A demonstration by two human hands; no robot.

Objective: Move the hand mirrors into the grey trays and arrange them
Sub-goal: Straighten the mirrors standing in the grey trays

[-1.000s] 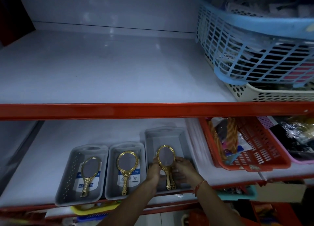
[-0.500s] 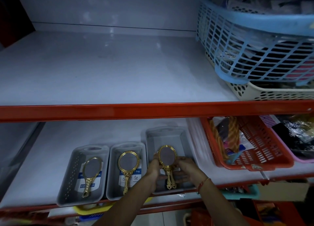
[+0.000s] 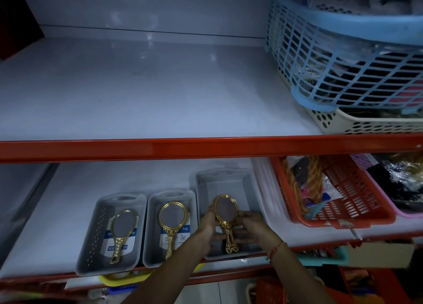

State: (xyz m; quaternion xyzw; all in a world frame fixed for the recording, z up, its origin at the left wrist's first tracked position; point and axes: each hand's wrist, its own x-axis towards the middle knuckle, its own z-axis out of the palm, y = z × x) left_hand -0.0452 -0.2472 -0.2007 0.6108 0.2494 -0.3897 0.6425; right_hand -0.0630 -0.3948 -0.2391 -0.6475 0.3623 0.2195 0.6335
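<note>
Three grey trays stand side by side on the lower shelf. The left tray [image 3: 91, 242] holds one gold hand mirror [image 3: 122, 230]. Another gold mirror [image 3: 172, 219] lies in the middle tray [image 3: 153, 235]. Over the right tray [image 3: 219, 180] both hands hold gold hand mirrors [image 3: 225, 214]; two handles show below, side by side. My left hand [image 3: 209, 223] grips their left edge and my right hand [image 3: 251, 223] their right edge. The mirrors sit low in the tray, heads pointing to the back.
An orange basket [image 3: 357, 200] full of goods stands right of the trays, a pink one [image 3: 396, 210] beyond it. On the upper shelf a blue basket [image 3: 343, 63] sits on a cream basket [image 3: 357, 123]. An orange shelf rail [image 3: 160, 148] crosses above the trays.
The hands and the mirrors have stayed in the right tray, with only a slight shift of the grip. The view moved a little.
</note>
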